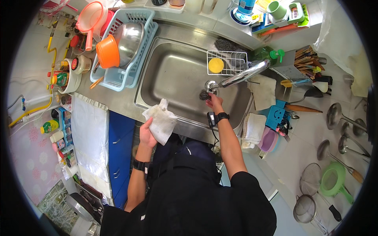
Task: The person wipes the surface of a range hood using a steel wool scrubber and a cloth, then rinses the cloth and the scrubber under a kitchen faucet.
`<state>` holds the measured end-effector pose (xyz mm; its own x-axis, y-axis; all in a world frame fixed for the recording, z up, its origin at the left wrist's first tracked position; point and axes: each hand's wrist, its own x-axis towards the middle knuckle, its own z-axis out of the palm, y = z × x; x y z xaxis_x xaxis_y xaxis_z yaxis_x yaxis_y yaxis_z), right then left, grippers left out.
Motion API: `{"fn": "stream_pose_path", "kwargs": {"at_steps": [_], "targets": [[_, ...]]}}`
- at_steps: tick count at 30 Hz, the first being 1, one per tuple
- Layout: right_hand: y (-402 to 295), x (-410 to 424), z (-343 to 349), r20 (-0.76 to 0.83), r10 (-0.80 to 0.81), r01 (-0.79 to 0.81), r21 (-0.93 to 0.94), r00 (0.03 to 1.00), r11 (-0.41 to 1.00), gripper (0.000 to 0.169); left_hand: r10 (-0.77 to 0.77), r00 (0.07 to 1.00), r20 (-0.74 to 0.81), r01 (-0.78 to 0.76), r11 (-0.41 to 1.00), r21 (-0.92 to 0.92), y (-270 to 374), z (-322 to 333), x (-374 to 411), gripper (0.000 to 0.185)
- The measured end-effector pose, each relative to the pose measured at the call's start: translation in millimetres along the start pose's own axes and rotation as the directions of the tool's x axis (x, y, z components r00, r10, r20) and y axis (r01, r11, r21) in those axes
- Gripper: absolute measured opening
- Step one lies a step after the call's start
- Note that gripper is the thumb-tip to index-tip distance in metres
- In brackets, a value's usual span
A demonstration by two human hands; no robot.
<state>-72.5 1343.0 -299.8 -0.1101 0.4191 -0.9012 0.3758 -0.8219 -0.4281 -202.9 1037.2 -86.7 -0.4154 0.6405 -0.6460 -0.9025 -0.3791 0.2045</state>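
My left hand grips a whitish, lightly stained cloth in front of the sink's near left edge. Over the stainless steel sink, the fingers of my right hand pinch a dark grey scouring pad, perhaps steel wool. That pad is just below the spout of the chrome faucet, partly hidden by my fingers. I cannot tell whether water is running. A white wire rack holding a round yellow sponge is at the far right of the basin.
Left of the sink, a light blue dish rack holds a metal bowl and an orange container. A green soap bottle stands behind the faucet. Folded cloths lie at the right edge; ladles and strainers hang farther right.
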Motion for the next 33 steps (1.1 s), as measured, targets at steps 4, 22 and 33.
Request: {"fn": "stream_pose_path", "kwargs": {"at_steps": [4,22,33], "targets": [[7,23,21,0.123,0.221,-0.251,0.355,0.967,0.900,0.019,0.022,0.996,-0.092,-0.023,1.000,-0.003,0,-11,-8,0.049],[33,34,43,0.444,-0.034,-0.301,0.660,0.895,0.688,0.033,-0.025,0.991,-0.133,0.039,0.994,0.098,-6,-3,-14,0.048],[5,13,67,0.387,-0.174,-0.240,0.806,0.906,0.541,0.036,-0.034,0.993,-0.115,0.052,0.986,0.161,-15,2,-16,0.050]]}}
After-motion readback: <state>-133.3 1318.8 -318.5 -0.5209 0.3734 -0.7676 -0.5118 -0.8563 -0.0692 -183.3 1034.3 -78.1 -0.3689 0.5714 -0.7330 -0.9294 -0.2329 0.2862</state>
